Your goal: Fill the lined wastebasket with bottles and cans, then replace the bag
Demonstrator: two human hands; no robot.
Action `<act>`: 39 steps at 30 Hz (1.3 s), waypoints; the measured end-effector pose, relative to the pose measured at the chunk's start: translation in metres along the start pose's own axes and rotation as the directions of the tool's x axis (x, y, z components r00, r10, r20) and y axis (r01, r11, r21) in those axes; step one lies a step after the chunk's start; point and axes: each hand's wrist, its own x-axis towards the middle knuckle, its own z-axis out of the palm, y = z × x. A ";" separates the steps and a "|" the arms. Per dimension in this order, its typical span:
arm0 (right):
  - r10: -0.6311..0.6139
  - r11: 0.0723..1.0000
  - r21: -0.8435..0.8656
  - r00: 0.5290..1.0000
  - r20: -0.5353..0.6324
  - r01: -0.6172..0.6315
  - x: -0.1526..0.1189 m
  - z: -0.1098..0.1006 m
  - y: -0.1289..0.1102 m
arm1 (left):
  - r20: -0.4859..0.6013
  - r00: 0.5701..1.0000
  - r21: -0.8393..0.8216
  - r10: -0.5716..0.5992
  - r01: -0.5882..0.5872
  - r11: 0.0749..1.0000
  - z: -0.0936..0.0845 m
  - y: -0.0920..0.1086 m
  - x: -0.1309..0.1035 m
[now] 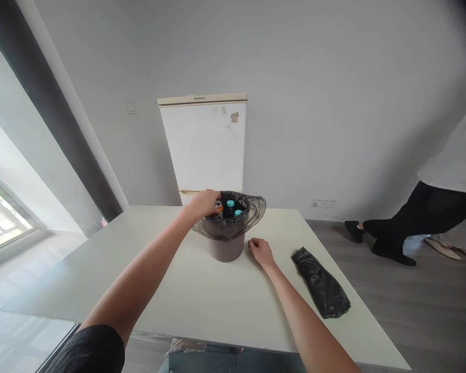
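One pale table (194, 305) carries the bin (226, 251), which serves as reference for all positions; a white refrigerator (205, 145) stands behind the bin; a person (431, 207) in dark trousers is on the floor area well to the right of the bin; the bin itself is upright on the table, its mouth uppermost; a dark, translucent liner (256, 212) is fitted inside it, with the upper edge spread outward over the rim and hanging loosely around the outside; a flattened black plastic bundle (322, 285) lies to the right of the bin and nearer the wearer, apart from it; the left hand (205, 203) is over the left side of the bin's mouth, fingers bent down inside; the right hand (262, 252) is narrow, curled in a loose fist just beside the bin's right side, with nothing visible in it; two bottles (230, 210) with turquoise caps are inside the bin; an orange-marked item (219, 208) is at the left fingertips within the mouth, but whether it is gripped or merely touched cannot be told; status, as judged: lining is complete and the bin is partly loaded, while the orange-marked item may not be fully released; depth of fill and any remaining quantity cannot be determined.
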 end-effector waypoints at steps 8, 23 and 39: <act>-0.007 1.000 -0.006 1.000 0.003 0.007 0.001 -0.001 0.000 | -0.014 0.999 -0.060 -0.035 0.034 0.998 0.001 -0.006 0.000; -0.010 1.000 0.002 1.000 -0.002 0.010 0.000 -0.002 -0.001 | -0.389 0.763 -0.524 -0.516 0.278 0.805 0.031 -0.088 -0.059; -0.046 0.999 0.001 0.999 -0.017 0.046 0.005 0.003 0.006 | -0.329 0.908 -0.667 -0.258 -0.030 0.745 0.123 -0.100 -0.093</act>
